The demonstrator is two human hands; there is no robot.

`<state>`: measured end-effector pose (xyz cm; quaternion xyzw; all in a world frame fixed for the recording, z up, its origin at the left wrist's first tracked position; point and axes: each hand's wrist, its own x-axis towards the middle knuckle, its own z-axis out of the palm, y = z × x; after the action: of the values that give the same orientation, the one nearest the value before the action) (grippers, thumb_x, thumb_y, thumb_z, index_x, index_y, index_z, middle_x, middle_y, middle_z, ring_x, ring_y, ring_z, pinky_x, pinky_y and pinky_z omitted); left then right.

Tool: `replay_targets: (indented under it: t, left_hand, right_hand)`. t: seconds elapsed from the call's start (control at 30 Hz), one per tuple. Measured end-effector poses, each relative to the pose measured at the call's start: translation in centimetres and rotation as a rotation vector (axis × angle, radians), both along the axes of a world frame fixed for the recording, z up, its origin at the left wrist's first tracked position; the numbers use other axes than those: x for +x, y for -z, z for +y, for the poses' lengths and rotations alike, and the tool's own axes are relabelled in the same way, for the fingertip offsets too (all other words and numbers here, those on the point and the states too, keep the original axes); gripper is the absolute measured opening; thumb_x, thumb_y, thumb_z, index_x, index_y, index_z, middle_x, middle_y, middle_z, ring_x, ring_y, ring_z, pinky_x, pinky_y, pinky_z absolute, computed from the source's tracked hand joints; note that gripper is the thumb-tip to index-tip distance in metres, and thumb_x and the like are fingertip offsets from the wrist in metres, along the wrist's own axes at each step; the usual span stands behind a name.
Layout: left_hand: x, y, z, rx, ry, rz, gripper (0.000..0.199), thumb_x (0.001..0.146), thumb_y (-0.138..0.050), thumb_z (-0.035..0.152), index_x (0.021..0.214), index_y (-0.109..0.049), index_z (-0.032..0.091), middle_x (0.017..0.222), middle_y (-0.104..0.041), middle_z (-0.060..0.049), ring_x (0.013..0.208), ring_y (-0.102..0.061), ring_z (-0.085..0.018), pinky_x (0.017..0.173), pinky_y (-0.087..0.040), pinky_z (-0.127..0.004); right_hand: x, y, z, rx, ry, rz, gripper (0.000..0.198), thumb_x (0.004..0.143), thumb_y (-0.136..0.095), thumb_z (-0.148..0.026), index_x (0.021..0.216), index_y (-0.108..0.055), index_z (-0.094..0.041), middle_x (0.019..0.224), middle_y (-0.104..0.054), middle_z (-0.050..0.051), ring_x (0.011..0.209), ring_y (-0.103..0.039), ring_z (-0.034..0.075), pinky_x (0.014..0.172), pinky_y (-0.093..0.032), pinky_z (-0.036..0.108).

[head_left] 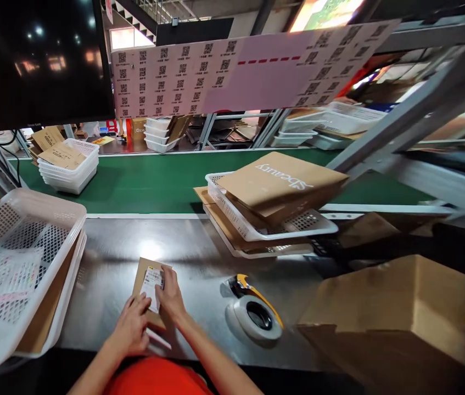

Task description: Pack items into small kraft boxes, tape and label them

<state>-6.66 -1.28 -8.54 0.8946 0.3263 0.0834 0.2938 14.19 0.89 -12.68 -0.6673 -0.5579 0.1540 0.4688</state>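
A small flat brown cardboard parcel (144, 277) lies on the grey steel table (199, 258) in front of me. A white printed label (151, 285) sits on top of it. My left hand (133, 326) rests on the parcel's near left part, fingers flat on the label's lower edge. My right hand (170, 299) presses on the label's right side with fingers spread over the parcel. Neither hand lifts anything.
A tape dispenser (255, 315) lies right of my hands. An empty white mesh basket (18, 263) stands at left. A stacked basket (265, 225) with a brown "Beauty" box (281, 184) is behind. The green conveyor belt (153, 181) carries another basket stack (69, 167). Brown cartons (405, 307) fill the right.
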Motion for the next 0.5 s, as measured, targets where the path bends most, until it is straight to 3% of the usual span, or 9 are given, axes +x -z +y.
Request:
replay_targets:
  t: [0.1,0.2,0.3,0.4,0.47,0.5]
  left_hand:
    - [-0.1,2.5,-0.3,0.015,-0.001,0.037,0.044,0.069,-0.063,0.007,0.108,-0.08,0.021,0.169,-0.047,-0.012,0.161,-0.034,-0.037,0.134,-0.022,-0.063]
    - [-1.6,5.1,-0.9,0.119,-0.019,-0.032,0.034,0.068,-0.062,0.006,0.096,-0.078,0.017,0.168,-0.046,-0.016,0.159,-0.038,-0.039,0.129,-0.034,-0.064]
    - [-2.5,6.3,-1.1,0.195,-0.021,-0.137,0.026,0.071,-0.058,0.005,0.088,-0.074,0.017,0.164,-0.052,-0.016,0.155,-0.045,-0.037,0.123,-0.047,-0.058]
    - [-2.3,6.7,-1.0,0.188,-0.057,-0.193,0.027,0.073,-0.054,0.004,0.087,-0.072,0.019,0.161,-0.057,-0.013,0.152,-0.05,-0.033,0.122,-0.05,-0.055]
    - [-2.1,7.4,-1.0,0.176,-0.079,-0.218,0.029,0.073,-0.053,0.003,0.088,-0.072,0.02,0.161,-0.057,-0.012,0.153,-0.049,-0.033,0.123,-0.048,-0.055]
    - [-2.1,7.9,-1.1,0.17,-0.086,-0.224,0.031,0.072,-0.053,0.004,0.09,-0.073,0.021,0.162,-0.056,-0.011,0.154,-0.048,-0.034,0.125,-0.047,-0.054]
  right_hand:
    - [-0.6,1.3,-1.2,0.016,-0.118,-0.153,0.057,0.089,-0.051,-0.012,0.145,-0.057,-0.016,0.156,-0.054,0.022,0.143,-0.053,0.036,0.117,-0.045,0.065]
    - [-0.8,1.8,-2.6,0.0,-0.4,-0.302,0.044,0.1,-0.053,-0.026,0.142,-0.066,-0.022,0.152,-0.064,0.015,0.142,-0.057,0.032,0.121,-0.044,0.057]
    - [-0.3,0.8,-2.6,-0.196,-0.62,-0.444,0.059,0.104,-0.053,-0.051,0.156,-0.055,-0.022,0.163,-0.054,0.012,0.154,-0.044,0.035,0.129,-0.032,0.058]
    - [1.1,-1.3,0.4,-0.46,-0.538,-0.387,0.077,0.1,-0.057,-0.057,0.164,-0.043,-0.018,0.174,-0.035,0.012,0.164,-0.023,0.037,0.134,-0.016,0.058]
    - [2.6,-2.6,3.5,-0.558,-0.397,-0.297,0.076,0.098,-0.058,-0.052,0.163,-0.044,-0.014,0.174,-0.034,0.016,0.163,-0.025,0.038,0.133,-0.018,0.056]
    - [3.5,-3.2,5.0,-0.593,-0.334,-0.259,0.072,0.098,-0.057,-0.051,0.159,-0.051,-0.012,0.169,-0.041,0.021,0.159,-0.033,0.04,0.129,-0.024,0.058]
